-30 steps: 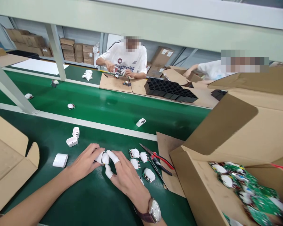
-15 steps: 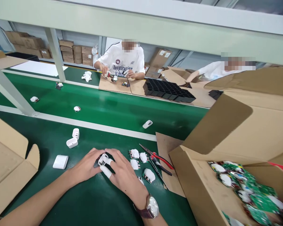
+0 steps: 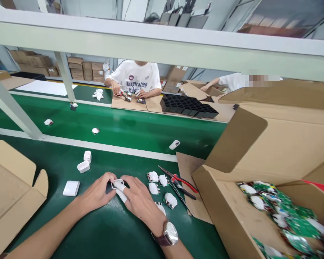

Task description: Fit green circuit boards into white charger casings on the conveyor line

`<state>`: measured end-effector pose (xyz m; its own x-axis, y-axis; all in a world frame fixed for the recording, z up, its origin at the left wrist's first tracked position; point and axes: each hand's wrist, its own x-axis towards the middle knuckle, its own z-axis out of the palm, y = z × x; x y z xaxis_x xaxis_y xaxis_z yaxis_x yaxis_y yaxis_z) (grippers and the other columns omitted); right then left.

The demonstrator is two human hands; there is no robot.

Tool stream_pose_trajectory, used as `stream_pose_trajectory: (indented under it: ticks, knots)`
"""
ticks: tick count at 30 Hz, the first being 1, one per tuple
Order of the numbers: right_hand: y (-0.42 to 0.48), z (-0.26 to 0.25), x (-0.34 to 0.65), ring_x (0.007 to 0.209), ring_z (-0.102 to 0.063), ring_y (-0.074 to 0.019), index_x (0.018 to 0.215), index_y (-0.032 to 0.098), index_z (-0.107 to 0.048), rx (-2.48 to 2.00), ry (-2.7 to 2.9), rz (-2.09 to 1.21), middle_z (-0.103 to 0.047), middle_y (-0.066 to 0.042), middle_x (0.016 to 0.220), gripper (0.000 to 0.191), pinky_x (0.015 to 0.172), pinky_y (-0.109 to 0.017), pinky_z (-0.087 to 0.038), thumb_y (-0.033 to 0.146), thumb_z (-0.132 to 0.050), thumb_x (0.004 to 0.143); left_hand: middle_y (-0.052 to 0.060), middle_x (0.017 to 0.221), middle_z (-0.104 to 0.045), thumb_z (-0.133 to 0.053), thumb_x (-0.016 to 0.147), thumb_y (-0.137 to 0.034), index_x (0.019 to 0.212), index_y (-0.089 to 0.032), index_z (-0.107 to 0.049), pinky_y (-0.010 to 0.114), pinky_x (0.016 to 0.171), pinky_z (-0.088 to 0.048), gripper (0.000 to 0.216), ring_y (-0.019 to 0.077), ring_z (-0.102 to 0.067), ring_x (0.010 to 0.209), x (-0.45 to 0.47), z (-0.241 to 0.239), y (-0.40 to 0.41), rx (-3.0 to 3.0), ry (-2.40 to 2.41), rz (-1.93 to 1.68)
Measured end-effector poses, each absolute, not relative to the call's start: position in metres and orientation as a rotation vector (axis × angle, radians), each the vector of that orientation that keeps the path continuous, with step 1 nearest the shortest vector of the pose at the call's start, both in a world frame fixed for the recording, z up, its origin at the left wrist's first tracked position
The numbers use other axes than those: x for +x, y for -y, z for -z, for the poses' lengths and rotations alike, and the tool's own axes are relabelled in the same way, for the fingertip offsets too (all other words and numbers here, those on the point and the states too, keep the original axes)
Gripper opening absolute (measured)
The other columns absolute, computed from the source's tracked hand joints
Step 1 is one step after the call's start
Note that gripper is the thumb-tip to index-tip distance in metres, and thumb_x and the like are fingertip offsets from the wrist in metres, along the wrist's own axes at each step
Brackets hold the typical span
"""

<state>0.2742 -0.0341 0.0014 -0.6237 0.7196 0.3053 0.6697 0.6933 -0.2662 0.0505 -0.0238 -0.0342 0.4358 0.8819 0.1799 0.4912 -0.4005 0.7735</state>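
White casing (image 3: 113, 186) | between left hand (image 3: 99, 190), right hand (image 3: 140, 198) | carton (image 3: 224, 212): circuit boards (image 3: 301, 226)

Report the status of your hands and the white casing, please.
Left hand holding white casing; right hand, covered fingertips at casing's opening. Circuit boards beside right hand, pliers farther right, neither obstructing.

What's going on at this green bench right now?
The person's left hand and right hand hold a small white casing, a white-covered right finger at its opening. Boards topped with white lie to the right, beside pliers; more white casings sit left. Across the green strip, a co-worker handles small parts.
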Motion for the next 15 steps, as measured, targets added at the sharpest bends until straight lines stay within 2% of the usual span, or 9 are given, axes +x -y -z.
stream_pose_trajectory:
  ticks: [3, 7, 10, 15]
  knots:
    - [0.033, -0.002, 0.278, 0.106, -0.068, -0.0286, 0.130, 0.022, -0.062, -1.107, 2.475, -0.260, -0.068, -0.011, 0.122, 0.031, 0.093, -0.048, -0.059, 0.012, -0.060, 0.100, 0.004, 0.118, -0.069, -0.062, 0.101, -0.022, 0.112, -0.026, -0.046, 0.040, 0.088, -0.059, 0.019, 0.0212, -0.072, 0.101, 0.049, 0.029, 0.023, 2.094, -1.150, -0.817]
    - [0.026, 0.000, 0.288, 0.100, -0.071, -0.0259, 0.147, 0.020, -0.047, -1.165, 2.182, -0.360, -0.072, -0.009, 0.112, 0.043, 0.089, -0.044, -0.062, 0.024, -0.057, 0.106, 0.007, 0.123, -0.070, -0.059, 0.106, -0.019, 0.120, -0.027, -0.062, 0.037, 0.094, -0.058, 0.017, 0.0210, -0.070, 0.109, 0.049, 0.020, 0.021, 2.351, -0.941, -0.921]
    - [0.024, -0.001, 0.290, 0.099, -0.071, -0.0255, 0.148, 0.020, -0.047, -1.131, 2.119, -0.265, -0.072, -0.009, 0.113, 0.041, 0.088, -0.044, -0.061, 0.021, -0.052, 0.107, 0.008, 0.120, -0.070, -0.056, 0.106, -0.014, 0.108, -0.025, -0.068, 0.034, 0.088, -0.058, 0.016, 0.0198, -0.069, 0.102, 0.053, 0.014, 0.024, 2.497, -0.922, -0.971]
    - [0.033, -0.011, 0.282, 0.099, -0.070, -0.0262, 0.141, 0.016, -0.055, -0.985, 2.174, -0.004, -0.073, -0.012, 0.113, 0.035, 0.089, -0.043, -0.058, 0.016, -0.050, 0.106, 0.006, 0.103, -0.070, -0.057, 0.098, -0.012, 0.097, -0.022, -0.066, 0.033, 0.082, -0.058, 0.014, 0.0210, -0.071, 0.092, 0.057, -0.009, 0.002, 2.593, -1.038, -0.654]
